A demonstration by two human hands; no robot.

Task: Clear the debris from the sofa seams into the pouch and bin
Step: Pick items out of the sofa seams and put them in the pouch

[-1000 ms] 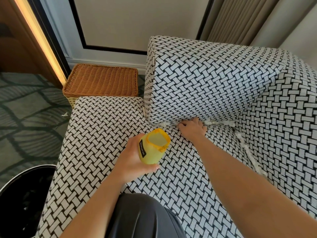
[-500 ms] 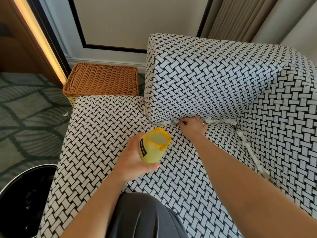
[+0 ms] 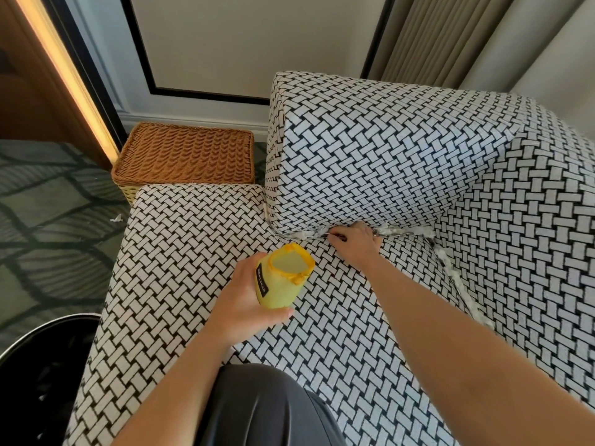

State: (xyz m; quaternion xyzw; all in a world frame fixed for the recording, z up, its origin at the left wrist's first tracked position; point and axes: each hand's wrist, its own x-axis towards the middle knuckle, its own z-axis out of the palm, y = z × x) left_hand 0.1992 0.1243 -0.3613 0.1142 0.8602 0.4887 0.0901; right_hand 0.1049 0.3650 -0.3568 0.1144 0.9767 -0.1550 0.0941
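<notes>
The scene is seen through a single wide-angle view worn at head height, aimed forward and steeply down over the person's lap onto the sofa seat [image 3: 180, 284], so that both forearms are seen entering from the bottom edge and reaching away from the lens. The left hand [image 3: 244, 304] and right hand [image 3: 354, 243] are caught close in the middle of the frame, while the armrest [image 3: 370, 149], wicker basket [image 3: 183, 156] and bin [image 3: 42, 375] are pushed toward the bowed edges. No second view is supplied, so nothing is shared.
</notes>
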